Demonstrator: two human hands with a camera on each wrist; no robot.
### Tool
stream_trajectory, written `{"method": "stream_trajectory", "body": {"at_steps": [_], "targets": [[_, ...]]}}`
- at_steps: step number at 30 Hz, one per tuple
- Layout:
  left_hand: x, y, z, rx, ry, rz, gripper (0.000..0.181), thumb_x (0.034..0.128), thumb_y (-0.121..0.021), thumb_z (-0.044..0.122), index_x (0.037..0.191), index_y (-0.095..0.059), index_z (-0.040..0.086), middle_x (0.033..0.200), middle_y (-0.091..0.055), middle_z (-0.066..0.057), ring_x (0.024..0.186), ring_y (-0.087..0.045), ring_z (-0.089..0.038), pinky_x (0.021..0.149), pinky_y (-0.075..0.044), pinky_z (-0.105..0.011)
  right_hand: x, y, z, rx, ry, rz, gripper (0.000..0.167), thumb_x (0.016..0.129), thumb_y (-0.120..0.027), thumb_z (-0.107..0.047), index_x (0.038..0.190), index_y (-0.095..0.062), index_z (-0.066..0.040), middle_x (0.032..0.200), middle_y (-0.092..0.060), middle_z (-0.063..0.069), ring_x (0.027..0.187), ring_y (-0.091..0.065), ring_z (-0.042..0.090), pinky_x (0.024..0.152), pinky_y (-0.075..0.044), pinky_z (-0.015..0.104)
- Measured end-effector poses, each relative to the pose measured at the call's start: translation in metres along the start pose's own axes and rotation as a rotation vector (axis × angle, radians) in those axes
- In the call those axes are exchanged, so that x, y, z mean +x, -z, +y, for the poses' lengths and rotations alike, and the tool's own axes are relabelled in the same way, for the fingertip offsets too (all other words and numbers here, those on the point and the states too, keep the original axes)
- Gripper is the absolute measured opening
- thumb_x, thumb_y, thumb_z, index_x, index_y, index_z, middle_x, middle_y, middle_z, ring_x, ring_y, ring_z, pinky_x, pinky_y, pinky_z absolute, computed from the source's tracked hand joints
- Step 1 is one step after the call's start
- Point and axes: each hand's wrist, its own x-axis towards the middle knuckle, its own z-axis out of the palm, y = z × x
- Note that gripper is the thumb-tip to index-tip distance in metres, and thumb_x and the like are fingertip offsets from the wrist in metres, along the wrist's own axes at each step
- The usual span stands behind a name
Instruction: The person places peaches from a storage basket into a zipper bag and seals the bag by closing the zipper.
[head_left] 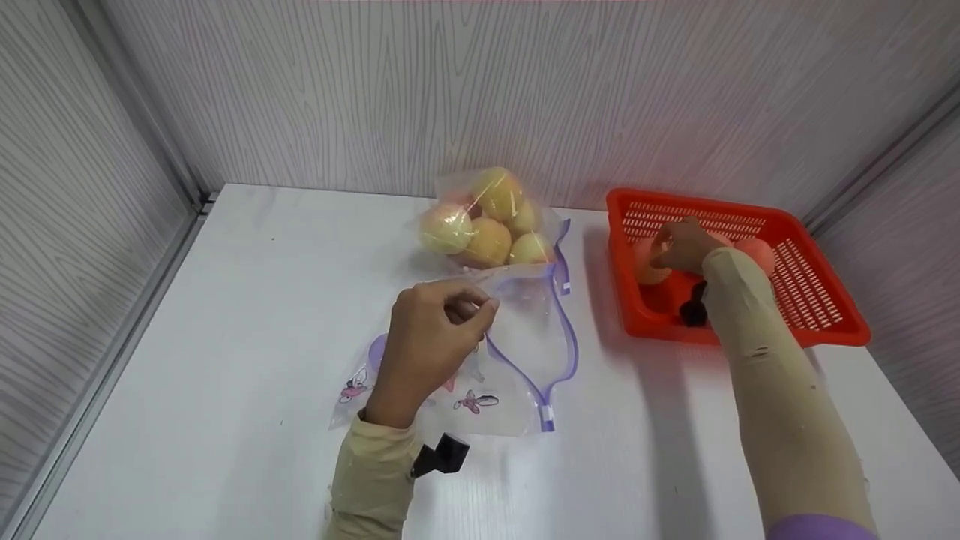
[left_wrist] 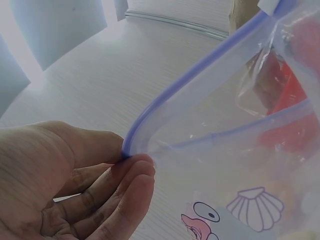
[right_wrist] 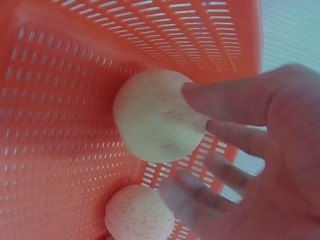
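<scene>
Round pale fruit point(right_wrist: 157, 117) with reddish streaks sits at the left end of a red slotted plastic basket point(head_left: 660, 327), just under my right hand point(head_left: 688, 246). That hand is partly open, its fingers spread and gently bent at the fruit's edge; with the blur, I cannot tell whether they touch it. Another, rougher-skinned fruit point(right_wrist: 140, 214) lies near it in the basket. My left hand point(head_left: 431, 337) pinches, thumb against fingers, the purple zip edge point(left_wrist: 197, 70) of a clear bag point(head_left: 517, 401) printed with cartoon figures, its mouth gaping. Just behind, a second clear bag point(head_left: 562, 259) bulges with yellow and pinkish fruit point(head_left: 491, 241). Bags and basket rest on a white table point(head_left: 187, 315), the basket to the right, before grey wood-grain walls point(head_left: 375, 90).
</scene>
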Motion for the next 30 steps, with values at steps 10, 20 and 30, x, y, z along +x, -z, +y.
{"method": "stream_trajectory", "body": {"at_steps": [10,20,30], "targets": [[0.003,-0.002,0.001,-0.002,-0.005,0.001,0.005,0.0876,-0.077,0.01,0.084,-0.078,0.006,0.071,-0.07,0.002,0.062,-0.063,-0.006,0.06,-0.056,-0.028,0.0,0.0,0.001,0.055,-0.035,0.027,0.065,0.092,-0.076,-0.033,0.141,-0.044,-0.006,0.127,-0.052,0.017,0.111,-0.048,0.037,0.094,-0.046,0.056],[0.004,-0.007,0.003,-0.002,-0.002,-0.014,0.004,0.0881,-0.077,0.01,0.085,-0.078,0.007,0.071,-0.07,0.002,0.062,-0.063,-0.006,0.06,-0.056,-0.027,-0.03,0.0,-0.004,0.039,-0.084,-0.198,0.098,0.089,-0.075,-0.047,0.163,-0.016,-0.025,0.152,-0.036,0.02,0.132,-0.035,0.047,0.105,-0.04,0.065],[0.007,-0.013,0.004,-0.007,-0.006,-0.028,0.004,0.0881,-0.077,0.009,0.087,-0.078,0.006,0.073,-0.07,0.0,0.063,-0.063,-0.007,0.06,-0.056,-0.027,-0.031,-0.001,0.012,0.108,-0.108,-0.236,0.084,0.089,-0.075,-0.05,0.155,-0.036,-0.014,0.131,-0.059,0.02,0.116,-0.055,0.038,0.094,-0.053,0.054]]}}
